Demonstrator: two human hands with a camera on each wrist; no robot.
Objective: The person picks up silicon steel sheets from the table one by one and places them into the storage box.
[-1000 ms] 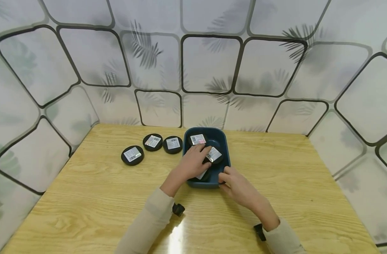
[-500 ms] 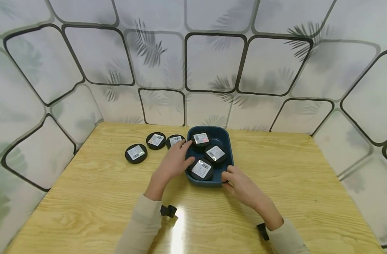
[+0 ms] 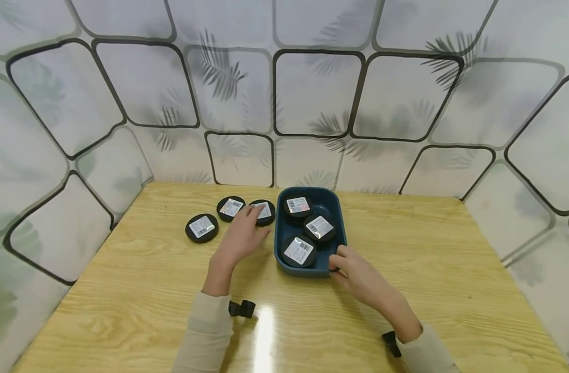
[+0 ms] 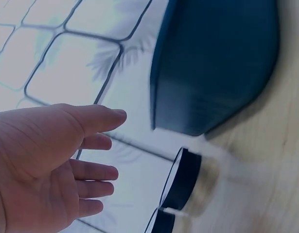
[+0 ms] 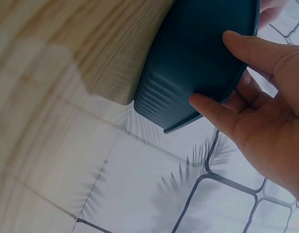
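Note:
A dark blue rectangular bin [image 3: 335, 210] stands on the table with three round black containers inside, each with a white barcode label; one is the near container [image 3: 299, 252]. My right hand [image 3: 361, 277] grips the bin's near right corner, and in the right wrist view its thumb and a finger press the bin's outer wall [image 5: 188, 63]. My left hand [image 3: 240, 235] hovers left of the bin, fingers extended toward a black container [image 3: 265, 213] that it partly covers in the head view. In the left wrist view the left hand [image 4: 52, 165] holds nothing and is apart from that container [image 4: 183, 179].
Two more labelled black containers lie further left on the wooden table [image 3: 140, 290]: a middle one [image 3: 230, 208] and a leftmost one [image 3: 202, 228]. A patterned wall covering [image 3: 317, 93] rises behind the table and along its sides.
My left hand has left the bin and moved left over the table toward the loose containers. The three containers in the bin have come into full view. My right hand keeps its hold on the corner.

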